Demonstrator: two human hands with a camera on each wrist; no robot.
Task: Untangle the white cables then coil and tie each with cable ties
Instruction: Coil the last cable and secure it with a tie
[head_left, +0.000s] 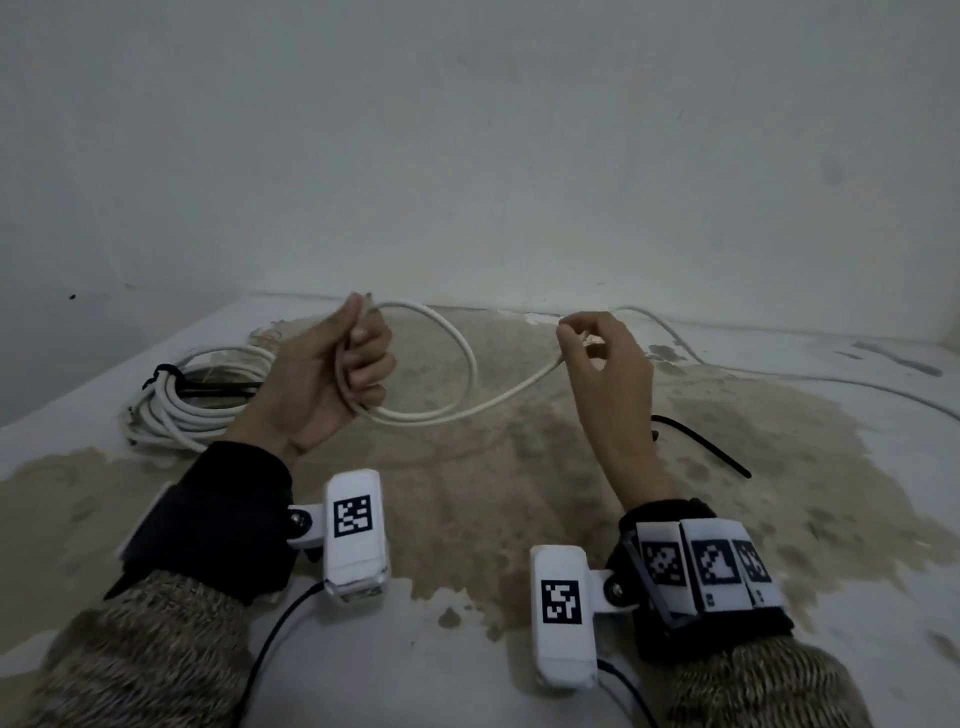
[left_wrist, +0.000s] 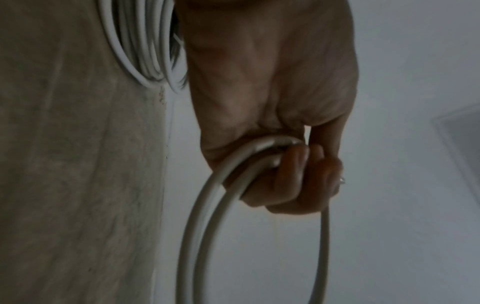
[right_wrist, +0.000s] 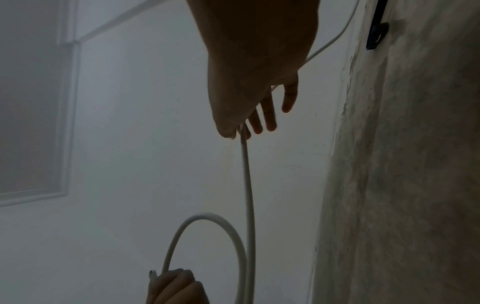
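Left hand (head_left: 332, 374) clenched around a loop of white cable (head_left: 457, 343), right hand (head_left: 605, 358) at 3 o'clock pinching the same cable, tied coil (head_left: 176, 400) at 9 o'clock, black cable tie (head_left: 701, 447) on the table (head_left: 519, 493).

Two hands held one cable above the table, a tied coil to the left and a loose tie to the right.

The left hand (head_left: 332, 374) gripped a loop of the cable (head_left: 467, 358) near the middle of the table (head_left: 519, 519); the loop hung out to its right. From the loop the cable ran right to the right hand (head_left: 602, 358), which pinched it between thumb and fingertip, then trailed on rightward along the far edge by the wall (head_left: 467, 156) and back across the table. Behind and left of the left hand a coiled cable (head_left: 182, 400) lay on the table, bound by a cable tie (head_left: 163, 375) at its left side. A loose cable tie (head_left: 701, 447) lay just right of the right wrist.
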